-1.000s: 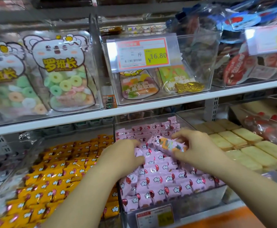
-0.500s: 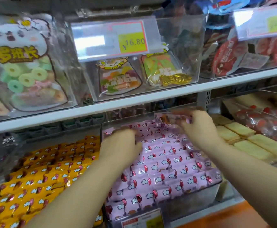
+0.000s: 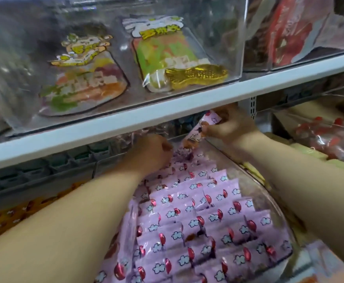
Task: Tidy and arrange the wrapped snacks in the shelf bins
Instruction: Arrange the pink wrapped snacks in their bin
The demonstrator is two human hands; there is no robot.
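A clear plastic bin (image 3: pixel 248 172) on the lower shelf holds rows of pink wrapped snacks (image 3: pixel 203 219) printed with clouds and red shapes. My right hand (image 3: pixel 232 127) reaches deep under the shelf board and pinches one pink wrapped snack (image 3: pixel 202 129) held upright at the bin's back. My left hand (image 3: pixel 150 154) lies on the pink snacks at the back left of the bin, fingers curled down among them; what they hold is hidden.
The white shelf board (image 3: pixel 167 111) crosses just above both hands. Above it a clear bin (image 3: pixel 236 37) holds gummy bags and a gold fish-shaped pack (image 3: pixel 195 75). Orange wrapped snacks (image 3: pixel 13 219) fill the left bin; pale yellow bars (image 3: pixel 308 152) and red packs (image 3: pixel 330 137) lie right.
Both hands pushed further back under the shelf board. The right hand carried the single pink snack to the bin's rear and tipped it upright. The view moved closer.
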